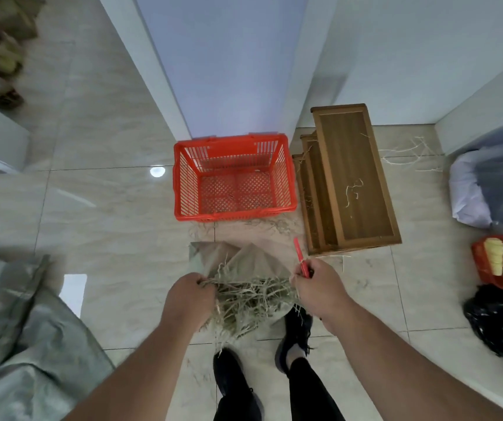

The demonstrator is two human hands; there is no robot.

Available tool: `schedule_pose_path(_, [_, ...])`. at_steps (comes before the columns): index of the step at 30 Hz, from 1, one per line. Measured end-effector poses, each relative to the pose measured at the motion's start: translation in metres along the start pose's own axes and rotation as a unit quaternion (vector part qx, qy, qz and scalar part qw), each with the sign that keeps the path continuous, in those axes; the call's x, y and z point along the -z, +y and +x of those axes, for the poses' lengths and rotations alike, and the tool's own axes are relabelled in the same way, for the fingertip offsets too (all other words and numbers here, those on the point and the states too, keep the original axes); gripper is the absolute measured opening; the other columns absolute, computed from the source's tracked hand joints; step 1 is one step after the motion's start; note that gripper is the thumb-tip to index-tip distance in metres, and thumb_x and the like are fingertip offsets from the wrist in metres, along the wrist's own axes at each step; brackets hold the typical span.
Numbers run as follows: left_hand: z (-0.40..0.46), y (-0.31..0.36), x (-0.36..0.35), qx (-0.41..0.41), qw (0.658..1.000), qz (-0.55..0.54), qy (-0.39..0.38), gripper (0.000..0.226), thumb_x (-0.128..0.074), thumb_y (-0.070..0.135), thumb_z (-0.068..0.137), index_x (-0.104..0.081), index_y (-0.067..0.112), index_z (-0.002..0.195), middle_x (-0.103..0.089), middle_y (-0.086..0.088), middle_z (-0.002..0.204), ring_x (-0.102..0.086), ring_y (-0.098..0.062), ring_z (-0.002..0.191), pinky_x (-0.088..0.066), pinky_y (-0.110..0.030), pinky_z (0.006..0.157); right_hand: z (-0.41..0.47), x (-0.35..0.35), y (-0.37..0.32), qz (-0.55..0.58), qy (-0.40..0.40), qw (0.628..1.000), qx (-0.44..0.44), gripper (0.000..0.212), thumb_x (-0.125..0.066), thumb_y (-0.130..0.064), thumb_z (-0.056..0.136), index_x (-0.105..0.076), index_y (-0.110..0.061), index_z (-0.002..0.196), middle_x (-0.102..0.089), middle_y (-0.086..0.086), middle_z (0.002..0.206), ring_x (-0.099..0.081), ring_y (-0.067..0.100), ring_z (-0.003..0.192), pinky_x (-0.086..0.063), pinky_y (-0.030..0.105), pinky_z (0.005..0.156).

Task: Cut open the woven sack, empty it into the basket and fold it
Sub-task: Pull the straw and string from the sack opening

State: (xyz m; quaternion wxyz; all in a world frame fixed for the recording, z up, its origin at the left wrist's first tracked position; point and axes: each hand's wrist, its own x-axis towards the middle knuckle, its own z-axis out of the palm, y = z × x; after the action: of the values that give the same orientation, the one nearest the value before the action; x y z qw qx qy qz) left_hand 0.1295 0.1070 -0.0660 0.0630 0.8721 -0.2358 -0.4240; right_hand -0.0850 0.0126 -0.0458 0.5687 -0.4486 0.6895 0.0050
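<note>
Woven sack [245,262], crumpled, straw-filled [250,302]

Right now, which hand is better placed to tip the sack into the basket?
Left hand: it grips only the sack mouth, while the right hand also holds the red cutter. The basket sits straight ahead.

Orange-red lattice-pattern basket [234,180], grey-green woven sack [238,259], pale dry straw [250,299], red cutter [300,259], brown wooden stand [353,180], veined beige floor tiles [107,208], black shoes [296,338]
</note>
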Motion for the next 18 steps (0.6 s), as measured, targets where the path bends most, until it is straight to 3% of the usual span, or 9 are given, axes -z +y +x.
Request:
schedule_pose_path(3, [0.002,0.007,-0.003,0.017,1.0,-0.002,0.013,0.023,-0.05,0.019,0.096,-0.057,0.01,0.076,-0.062,-0.008,0.065,-0.053,-0.021,0.049,-0.034,-0.026,0.043,0.002,-0.001,0.005,-0.004,0.003,1.0,0.001,0.007,-0.062,-0.014,0.1,-0.063,-0.017,0.094,-0.069,0.011,0.096,-0.056,0.021,0.073,-0.046,0.034,0.061])
schedule_pose_path(6, [0.009,0.011,-0.008,0.049,0.994,-0.097,0.019,0.019,-0.052,0.016,0.098,-0.058,0.009,0.081,-0.058,-0.007,0.067,-0.049,-0.021,0.052,-0.031,-0.026,0.045,0.01,-0.003,0.014,-0.008,0.017,1.0,-0.017,0.004,-0.064,-0.02,0.098,-0.063,-0.017,0.099,-0.069,0.012,0.096,-0.057,0.021,0.071,-0.047,0.034,0.063])
schedule_pose_path(10, [0.018,0.005,-0.011,0.046,0.987,-0.154,0.008,0.012,-0.057,0.014,0.098,-0.063,0.007,0.092,-0.054,-0.007,0.061,-0.044,-0.019,0.048,-0.031,-0.024,0.044,0.024,-0.03,0.017,-0.104,-0.019,0.993,-0.05,0.066,-0.08,-0.063,0.076,-0.051,-0.02,0.116,-0.06,-0.001,0.107,-0.063,0.015,0.083,-0.046,0.027,0.058])
schedule_pose_path(12, [0.02,0.001,-0.012,0.032,0.987,-0.157,-0.003,0.011,-0.059,0.014,0.098,-0.064,0.008,0.091,-0.053,-0.005,0.059,-0.043,-0.017,0.045,-0.03,-0.022,0.038,0.034,-0.055,0.018,-0.131,-0.049,0.988,-0.06,0.082,-0.081,-0.071,0.069,-0.045,-0.022,0.123,-0.06,0.0,0.108,-0.065,0.016,0.088,-0.048,0.028,0.058])
schedule_pose_path(14, [0.021,-0.004,-0.012,0.017,0.989,-0.15,-0.004,0.008,-0.062,0.016,0.097,-0.065,0.011,0.091,-0.057,-0.003,0.061,-0.045,-0.015,0.045,-0.031,-0.019,0.035,0.043,-0.08,0.022,-0.119,-0.076,0.987,-0.071,0.066,-0.083,-0.054,0.08,-0.047,-0.018,0.121,-0.064,0.002,0.099,-0.066,0.016,0.078,-0.047,0.029,0.054])
schedule_pose_path(16, [0.023,-0.009,-0.01,0.01,0.99,-0.143,0.01,0.005,-0.065,0.012,0.094,-0.066,0.016,0.093,-0.066,-0.005,0.071,-0.051,-0.016,0.046,-0.035,-0.02,0.034,0.052,-0.094,0.029,-0.119,-0.051,0.989,-0.068,0.033,-0.075,-0.03,0.091,-0.056,-0.014,0.113,-0.064,0.004,0.087,-0.062,0.019,0.066,-0.047,0.03,0.051])
schedule_pose_path(18, [0.026,-0.016,-0.004,-0.002,0.991,-0.128,0.038,0.02,-0.064,0.0,0.09,-0.064,0.019,0.097,-0.069,-0.006,0.084,-0.057,-0.019,0.051,-0.043,-0.026,0.038,0.057,-0.092,0.036,-0.091,-0.013,0.994,-0.055,0.011,-0.068,-0.022,0.093,-0.061,-0.016,0.098,-0.063,0.004,0.078,-0.058,0.022,0.06,-0.045,0.032,0.051])
